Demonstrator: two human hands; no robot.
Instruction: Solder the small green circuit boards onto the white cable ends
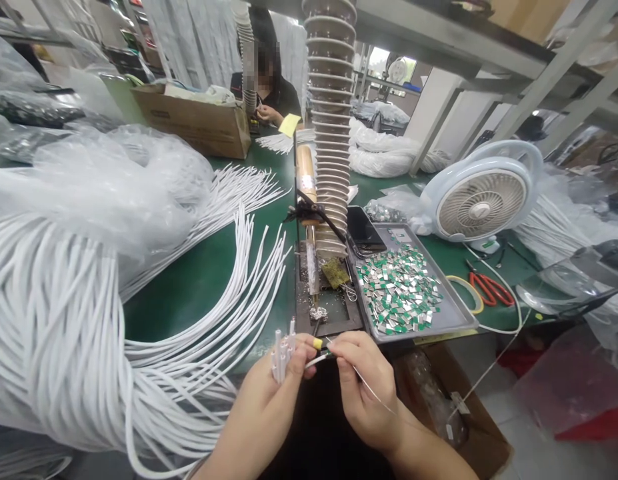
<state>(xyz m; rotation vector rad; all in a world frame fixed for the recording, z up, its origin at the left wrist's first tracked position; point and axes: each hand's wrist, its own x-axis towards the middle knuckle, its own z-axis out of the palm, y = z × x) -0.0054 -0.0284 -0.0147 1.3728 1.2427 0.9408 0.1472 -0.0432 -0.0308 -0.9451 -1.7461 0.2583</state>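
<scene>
Together: left hand [261, 407] clamping about five white cable ends [283, 353], right hand [363, 390] pinching one thin wire [376, 395].

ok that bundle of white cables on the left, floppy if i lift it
The bundle of white cables will probably feel floppy: its long strands sag in loose arcs. The loose ends look somewhat springy, holding smooth curves. No ties show, so it may slide apart when lifted.
</scene>
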